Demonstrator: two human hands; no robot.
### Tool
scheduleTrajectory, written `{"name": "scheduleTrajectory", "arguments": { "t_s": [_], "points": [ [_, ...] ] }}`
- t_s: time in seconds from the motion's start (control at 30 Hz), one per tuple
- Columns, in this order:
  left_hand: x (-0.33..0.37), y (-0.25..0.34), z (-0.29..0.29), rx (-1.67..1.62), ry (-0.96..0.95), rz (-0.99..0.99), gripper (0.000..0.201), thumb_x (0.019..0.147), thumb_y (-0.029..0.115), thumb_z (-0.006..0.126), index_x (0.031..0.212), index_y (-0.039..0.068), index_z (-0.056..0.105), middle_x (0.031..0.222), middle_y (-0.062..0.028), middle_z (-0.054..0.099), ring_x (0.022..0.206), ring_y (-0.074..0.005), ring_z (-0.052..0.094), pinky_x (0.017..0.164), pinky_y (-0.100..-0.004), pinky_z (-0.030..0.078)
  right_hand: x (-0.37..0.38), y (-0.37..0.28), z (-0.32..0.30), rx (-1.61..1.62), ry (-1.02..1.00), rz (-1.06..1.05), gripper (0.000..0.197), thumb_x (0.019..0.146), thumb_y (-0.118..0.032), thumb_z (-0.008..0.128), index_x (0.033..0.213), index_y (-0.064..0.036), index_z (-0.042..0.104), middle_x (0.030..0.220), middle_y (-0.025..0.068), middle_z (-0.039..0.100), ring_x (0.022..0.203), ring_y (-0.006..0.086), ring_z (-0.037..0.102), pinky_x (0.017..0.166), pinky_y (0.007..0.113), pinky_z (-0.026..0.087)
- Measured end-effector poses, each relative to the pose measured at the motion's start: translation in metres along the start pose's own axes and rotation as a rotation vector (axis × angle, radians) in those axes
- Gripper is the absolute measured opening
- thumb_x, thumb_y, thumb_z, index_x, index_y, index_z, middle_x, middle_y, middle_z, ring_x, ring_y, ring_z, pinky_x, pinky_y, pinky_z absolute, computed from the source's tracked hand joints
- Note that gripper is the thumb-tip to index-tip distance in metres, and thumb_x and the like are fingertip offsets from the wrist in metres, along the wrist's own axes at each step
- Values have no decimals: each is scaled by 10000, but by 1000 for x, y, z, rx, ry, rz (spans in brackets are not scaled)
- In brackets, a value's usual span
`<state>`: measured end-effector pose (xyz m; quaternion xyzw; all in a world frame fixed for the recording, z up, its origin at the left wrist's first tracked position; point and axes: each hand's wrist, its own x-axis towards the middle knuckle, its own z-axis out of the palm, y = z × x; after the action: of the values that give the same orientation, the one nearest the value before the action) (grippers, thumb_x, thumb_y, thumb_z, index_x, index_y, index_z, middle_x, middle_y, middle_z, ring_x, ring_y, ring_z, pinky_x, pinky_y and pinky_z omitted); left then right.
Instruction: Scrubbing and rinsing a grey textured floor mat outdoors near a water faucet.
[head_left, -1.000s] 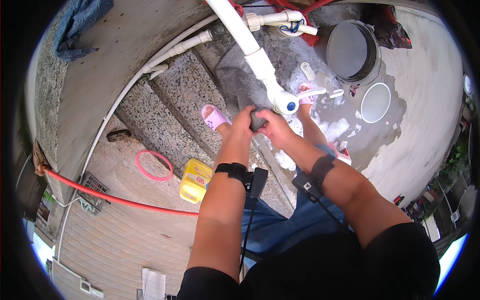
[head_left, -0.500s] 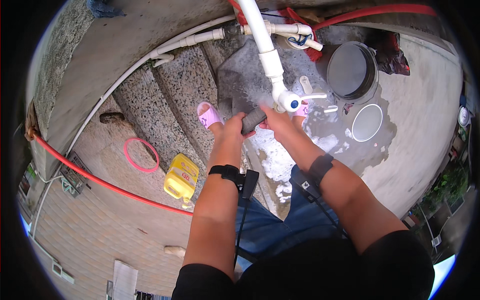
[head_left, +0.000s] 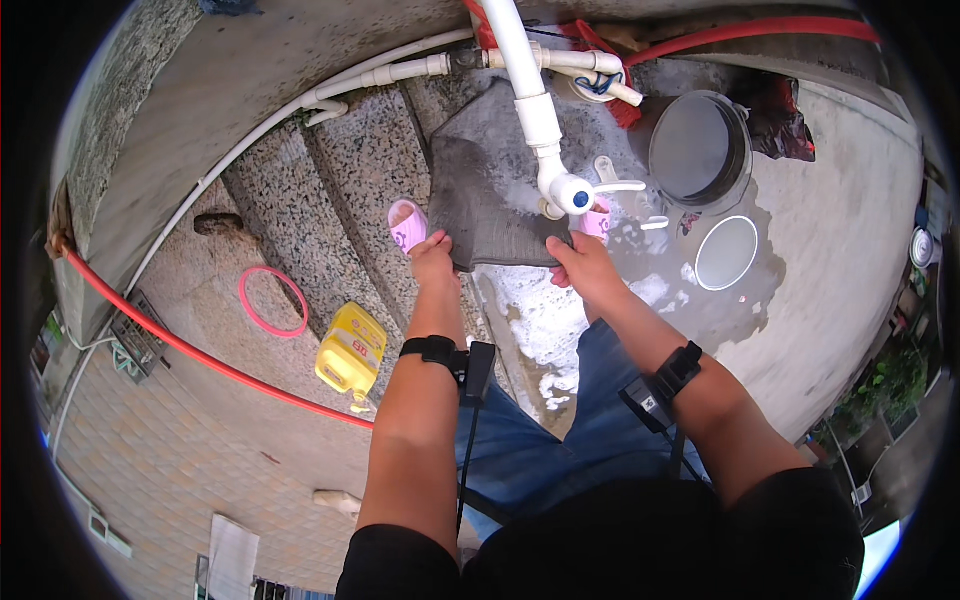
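Note:
A wet, dark grey mat [head_left: 490,225] is stretched between my two hands, below the white tap [head_left: 572,196]. My left hand [head_left: 434,258] is closed on its near left corner. At the near right corner my right hand [head_left: 584,266] pinches the edge, thumb on top. The far part of the mat runs back under the white pipe [head_left: 524,80], with some suds on its surface. Between my feet, white foam [head_left: 535,315] covers the wet ground just this side of the mat. Pink slippers [head_left: 408,226] show beside the mat.
To the right stand a dark bucket [head_left: 742,165] of greyish water and a round white-rimmed lid [head_left: 727,253]. Speckled stone steps [head_left: 300,210] descend on the left. A yellow jug [head_left: 352,350], a pink ring [head_left: 273,302] and a red hose [head_left: 220,368] are on that side.
My hands have moved apart, the left going left and the right going right. The mat's near edge, bunched into a roll between them before, is now spread out flat.

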<state>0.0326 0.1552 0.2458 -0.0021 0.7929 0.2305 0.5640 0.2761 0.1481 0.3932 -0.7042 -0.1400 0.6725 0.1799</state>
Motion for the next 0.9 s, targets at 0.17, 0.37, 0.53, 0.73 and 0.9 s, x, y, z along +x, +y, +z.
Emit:
{"name": "scheduleTrajectory", "arguments": {
  "t_s": [0.17,0.37,0.53,0.73,0.9],
  "points": [
    [-56,34,54,-110,59,167,556,741,-96,604,1242,62,422,1083,-159,542,960,-251,549,792,-401,471,1,62,-57,-224,144,46,347,873,-308,512,788,27,510,644,151,581,522,196,602,520,331,488],
    [-50,53,58,-395,27,-326,387,749,-51,607,1095,64,477,988,-102,561,855,-254,568,731,-372,481,-5,52,-54,-865,235,-316,330,872,-300,475,831,24,524,762,232,601,682,353,614,656,431,483],
    [-57,56,76,-170,-86,-226,332,784,-3,599,1098,81,532,936,-67,583,797,-207,565,650,-388,467,-7,55,-58,-891,201,-356,252,875,-228,466,851,15,525,770,238,595,734,395,599,648,463,479],
    [-50,39,80,671,-116,599,486,764,13,552,1242,73,489,795,-93,624,664,-249,590,614,-383,478,8,53,-59,-974,179,-329,192,862,-169,479,909,16,506,770,227,606,725,388,606,651,473,474],
    [-130,38,111,1467,-153,820,550,740,53,494,1279,160,481,1057,-171,596,862,-357,601,761,-404,489,11,36,-55,-912,197,-300,271,854,-168,492,1032,37,492,801,245,610,731,390,607,682,483,470]
  ]
}}
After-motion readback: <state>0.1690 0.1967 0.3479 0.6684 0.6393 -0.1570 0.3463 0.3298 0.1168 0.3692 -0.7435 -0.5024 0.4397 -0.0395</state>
